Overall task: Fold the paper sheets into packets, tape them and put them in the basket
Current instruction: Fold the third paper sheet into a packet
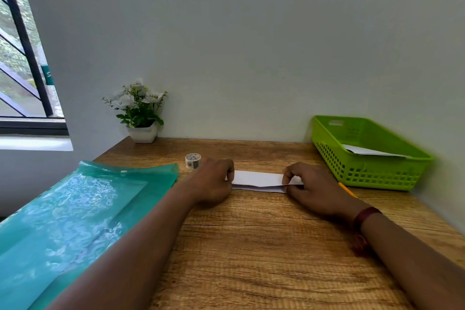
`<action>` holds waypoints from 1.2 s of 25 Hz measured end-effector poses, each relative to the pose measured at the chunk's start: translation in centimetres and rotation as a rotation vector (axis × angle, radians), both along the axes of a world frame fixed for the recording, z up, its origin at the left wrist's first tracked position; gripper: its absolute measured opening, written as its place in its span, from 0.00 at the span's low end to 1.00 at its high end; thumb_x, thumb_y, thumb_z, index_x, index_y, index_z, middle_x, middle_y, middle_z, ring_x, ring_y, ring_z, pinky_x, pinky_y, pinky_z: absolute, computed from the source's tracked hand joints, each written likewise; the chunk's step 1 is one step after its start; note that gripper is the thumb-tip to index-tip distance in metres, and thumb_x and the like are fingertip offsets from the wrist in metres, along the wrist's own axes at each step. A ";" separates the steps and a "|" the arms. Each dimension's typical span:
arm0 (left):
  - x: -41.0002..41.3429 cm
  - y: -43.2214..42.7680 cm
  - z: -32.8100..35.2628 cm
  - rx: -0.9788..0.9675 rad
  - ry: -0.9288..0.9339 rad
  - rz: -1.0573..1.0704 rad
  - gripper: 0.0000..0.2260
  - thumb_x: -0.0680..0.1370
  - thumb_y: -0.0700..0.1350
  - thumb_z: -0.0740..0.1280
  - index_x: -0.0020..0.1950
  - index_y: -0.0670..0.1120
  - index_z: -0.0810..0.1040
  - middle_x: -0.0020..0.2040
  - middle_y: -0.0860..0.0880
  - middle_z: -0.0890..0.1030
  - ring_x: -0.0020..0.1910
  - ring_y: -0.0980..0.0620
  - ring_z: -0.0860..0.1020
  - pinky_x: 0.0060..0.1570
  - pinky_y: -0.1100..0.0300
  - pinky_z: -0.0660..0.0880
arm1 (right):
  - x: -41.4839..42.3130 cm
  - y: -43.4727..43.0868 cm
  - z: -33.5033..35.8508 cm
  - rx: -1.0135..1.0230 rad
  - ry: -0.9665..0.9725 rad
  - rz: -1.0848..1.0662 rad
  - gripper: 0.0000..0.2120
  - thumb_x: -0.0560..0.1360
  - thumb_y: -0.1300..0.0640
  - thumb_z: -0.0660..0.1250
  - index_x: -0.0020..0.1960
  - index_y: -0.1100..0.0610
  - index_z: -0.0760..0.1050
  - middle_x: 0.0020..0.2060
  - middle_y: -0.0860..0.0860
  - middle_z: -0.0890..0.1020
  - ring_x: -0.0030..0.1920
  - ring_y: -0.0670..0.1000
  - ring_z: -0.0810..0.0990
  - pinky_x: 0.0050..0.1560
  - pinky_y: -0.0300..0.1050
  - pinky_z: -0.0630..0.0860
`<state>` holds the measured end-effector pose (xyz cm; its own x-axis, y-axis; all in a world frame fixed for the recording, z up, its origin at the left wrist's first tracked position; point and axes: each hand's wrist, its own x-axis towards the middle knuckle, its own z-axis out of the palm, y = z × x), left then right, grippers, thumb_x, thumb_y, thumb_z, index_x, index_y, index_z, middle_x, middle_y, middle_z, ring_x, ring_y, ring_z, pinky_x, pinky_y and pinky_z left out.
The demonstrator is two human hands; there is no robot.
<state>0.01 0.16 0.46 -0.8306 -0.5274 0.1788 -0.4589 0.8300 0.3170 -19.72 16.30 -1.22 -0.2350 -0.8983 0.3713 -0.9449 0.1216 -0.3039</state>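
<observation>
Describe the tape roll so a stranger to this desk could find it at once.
Start at the wooden desk and find the white flowerpot in its far left corner. In front of the pot, between the teal folder and the left hand gripping the folded paper, sits the tape roll. It is the only small ring there, pale, patterned, hole facing up.

Tally now | left hand [214,181], right hand [312,189]: 2 | paper strip [259,178]: 1 | basket [377,173]: 1 | white paper [372,151]: 1 | tape roll [193,160]: 1 | folder [75,209]: 1 | plant [141,113]: 1 (pencil [348,190], half hidden: 1)
</observation>
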 end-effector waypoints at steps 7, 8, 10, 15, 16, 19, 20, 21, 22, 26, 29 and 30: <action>-0.3 1.1 -0.6 -0.060 -0.278 -0.031 0.24 0.81 0.57 0.52 0.75 0.49 0.59 0.73 0.43 0.62 0.70 0.44 0.62 0.68 0.49 0.62 | 0.7 0.2 -0.1 0.307 0.046 -0.038 0.23 0.79 0.41 0.56 0.71 0.46 0.61 0.69 0.51 0.71 0.66 0.52 0.71 0.64 0.47 0.68; -0.4 1.4 -0.8 -0.097 -0.305 -0.022 0.26 0.82 0.58 0.50 0.77 0.49 0.56 0.73 0.42 0.61 0.71 0.42 0.60 0.70 0.47 0.59 | 1.1 0.2 -0.1 0.369 0.105 -0.065 0.29 0.78 0.37 0.52 0.75 0.48 0.56 0.75 0.50 0.64 0.72 0.51 0.65 0.70 0.47 0.63; -0.7 1.9 -1.1 -0.155 -0.359 -0.003 0.27 0.82 0.59 0.48 0.79 0.49 0.52 0.75 0.41 0.57 0.73 0.39 0.56 0.73 0.44 0.53 | 1.9 0.0 0.0 0.443 0.176 -0.092 0.34 0.78 0.34 0.46 0.78 0.49 0.49 0.78 0.49 0.52 0.77 0.50 0.54 0.74 0.47 0.53; -1.3 3.0 -1.5 -0.170 -0.419 0.014 0.28 0.82 0.58 0.46 0.79 0.49 0.47 0.77 0.38 0.51 0.76 0.38 0.48 0.74 0.40 0.39 | 3.0 -0.5 -0.5 0.501 0.148 -0.085 0.36 0.78 0.34 0.39 0.78 0.54 0.43 0.78 0.51 0.44 0.77 0.47 0.43 0.77 0.49 0.43; -1.5 3.1 -1.6 -0.143 -0.409 0.005 0.28 0.82 0.58 0.46 0.79 0.47 0.48 0.77 0.39 0.50 0.76 0.39 0.47 0.74 0.41 0.39 | 3.0 -0.6 -0.6 0.508 0.145 -0.079 0.35 0.78 0.35 0.39 0.78 0.54 0.42 0.78 0.51 0.43 0.77 0.46 0.42 0.77 0.49 0.42; -1.9 3.5 -1.9 -0.098 -0.343 -0.026 0.29 0.82 0.58 0.46 0.77 0.41 0.52 0.78 0.40 0.51 0.77 0.42 0.47 0.74 0.45 0.41 | 3.5 -0.7 -0.7 0.518 0.134 -0.062 0.35 0.77 0.34 0.38 0.78 0.53 0.40 0.78 0.50 0.41 0.77 0.46 0.39 0.76 0.50 0.39; -2.0 3.5 -1.9 -0.085 -0.327 -0.032 0.28 0.83 0.57 0.46 0.77 0.41 0.52 0.78 0.39 0.51 0.78 0.43 0.47 0.74 0.46 0.41 | 3.7 -0.8 -0.8 0.519 0.130 -0.055 0.35 0.77 0.34 0.37 0.78 0.51 0.39 0.78 0.49 0.40 0.76 0.46 0.38 0.76 0.50 0.39; -2.0 3.5 -2.0 -0.074 -0.324 -0.038 0.28 0.83 0.56 0.46 0.77 0.40 0.51 0.79 0.39 0.49 0.78 0.43 0.45 0.75 0.47 0.42 | 3.9 -0.9 -0.8 0.516 0.124 -0.045 0.35 0.76 0.34 0.36 0.78 0.50 0.38 0.77 0.49 0.40 0.76 0.45 0.37 0.76 0.50 0.39; -2.0 3.5 -2.0 -0.065 -0.332 -0.046 0.28 0.83 0.56 0.47 0.78 0.41 0.49 0.79 0.39 0.47 0.78 0.43 0.44 0.75 0.48 0.41 | 4.1 -1.0 -0.9 0.510 0.118 -0.030 0.34 0.77 0.34 0.36 0.77 0.49 0.38 0.77 0.48 0.40 0.76 0.45 0.37 0.76 0.50 0.38; -1.8 3.5 -2.1 -0.081 -0.379 -0.083 0.28 0.83 0.55 0.47 0.79 0.47 0.40 0.79 0.45 0.39 0.77 0.46 0.37 0.73 0.47 0.36 | 5.0 -1.2 -1.0 0.485 0.091 0.020 0.37 0.73 0.32 0.32 0.77 0.47 0.37 0.77 0.46 0.40 0.76 0.44 0.36 0.76 0.51 0.38; -2.0 3.4 -2.3 -0.100 -0.404 -0.074 0.29 0.83 0.58 0.45 0.79 0.48 0.38 0.79 0.47 0.37 0.77 0.46 0.36 0.73 0.44 0.36 | 5.1 -1.2 -1.0 0.484 0.081 0.009 0.40 0.69 0.30 0.30 0.77 0.48 0.37 0.77 0.47 0.39 0.76 0.44 0.36 0.76 0.50 0.38; -2.1 3.5 -2.4 -0.103 -0.413 -0.062 0.29 0.82 0.58 0.45 0.78 0.48 0.37 0.79 0.47 0.37 0.77 0.46 0.36 0.73 0.42 0.36 | 5.1 -1.2 -1.0 0.486 0.077 -0.001 0.40 0.70 0.31 0.31 0.77 0.48 0.37 0.77 0.47 0.39 0.76 0.44 0.36 0.76 0.50 0.38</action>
